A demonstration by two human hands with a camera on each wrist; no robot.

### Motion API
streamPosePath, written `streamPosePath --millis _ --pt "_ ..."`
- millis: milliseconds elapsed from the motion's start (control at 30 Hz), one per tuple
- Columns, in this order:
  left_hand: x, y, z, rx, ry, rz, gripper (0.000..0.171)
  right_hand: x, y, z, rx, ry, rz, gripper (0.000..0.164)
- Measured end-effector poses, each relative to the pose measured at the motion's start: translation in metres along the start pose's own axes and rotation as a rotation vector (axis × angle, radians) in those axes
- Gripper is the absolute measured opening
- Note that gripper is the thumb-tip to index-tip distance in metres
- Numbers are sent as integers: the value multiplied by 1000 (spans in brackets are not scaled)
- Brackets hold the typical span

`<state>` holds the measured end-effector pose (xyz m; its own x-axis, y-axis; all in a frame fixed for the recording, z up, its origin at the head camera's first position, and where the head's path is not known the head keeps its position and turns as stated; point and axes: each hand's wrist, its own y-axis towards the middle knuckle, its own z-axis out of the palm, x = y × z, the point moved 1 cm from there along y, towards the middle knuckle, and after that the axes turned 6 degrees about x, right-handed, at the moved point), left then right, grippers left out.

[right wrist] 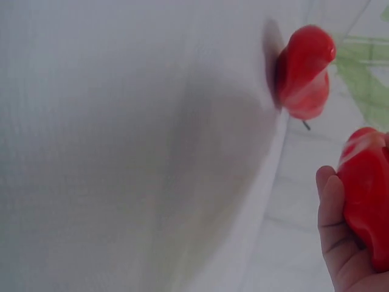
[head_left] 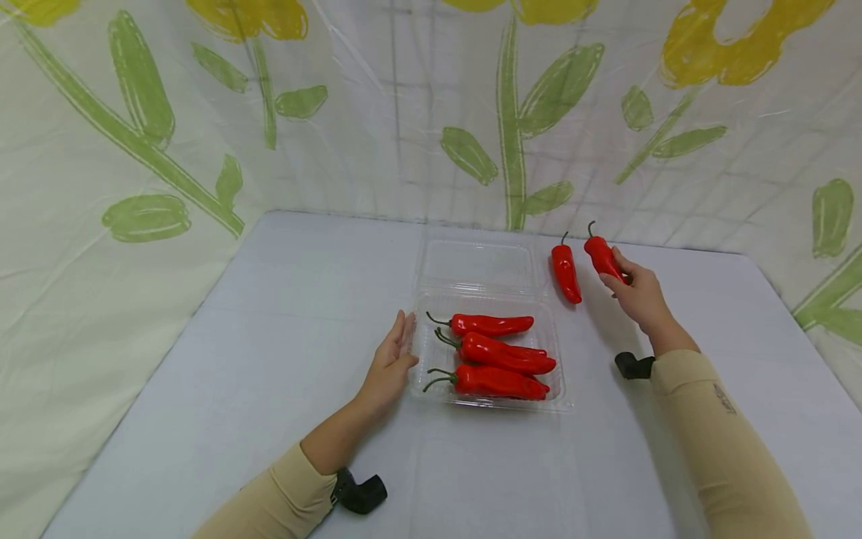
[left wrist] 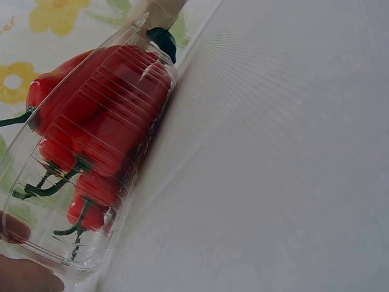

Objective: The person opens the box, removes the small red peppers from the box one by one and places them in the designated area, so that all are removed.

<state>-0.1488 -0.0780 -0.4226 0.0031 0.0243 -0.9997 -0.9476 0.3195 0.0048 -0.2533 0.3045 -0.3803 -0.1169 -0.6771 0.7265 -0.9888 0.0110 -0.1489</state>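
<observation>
A clear plastic clamshell container (head_left: 557, 389) lies on the table with its lid (head_left: 478, 262) folded back, away from me. Several long red peppers (head_left: 494, 325) with green stems lie crosswise in it, stems toward the left. My left hand (head_left: 387, 367) rests against the container's left side, fingers extended along the wall and thumb near the rim. To the back right, my right hand (head_left: 640, 292) grips another red pepper (head_left: 601, 253) by its lower part, stem pointing away. One more red pepper (head_left: 566, 273) lies on the table between the lid and that hand.
The white table (head_left: 303, 284) ends at a hanging white sheet (head_left: 377, 150) printed with yellow flowers and green leaves. Black devices are strapped at the left wrist (head_left: 361, 494) and the right wrist (head_left: 633, 366).
</observation>
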Motion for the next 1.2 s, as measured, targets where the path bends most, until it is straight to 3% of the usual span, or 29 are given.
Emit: streamPosePath --millis 467,1200 --pt "1 0 -1 4 -21 3 72 -6 17 -5 -27 -105 19 61" --pt "1 0 -1 9 3 0 71 -12 31 -2 -1 -212 69 66"
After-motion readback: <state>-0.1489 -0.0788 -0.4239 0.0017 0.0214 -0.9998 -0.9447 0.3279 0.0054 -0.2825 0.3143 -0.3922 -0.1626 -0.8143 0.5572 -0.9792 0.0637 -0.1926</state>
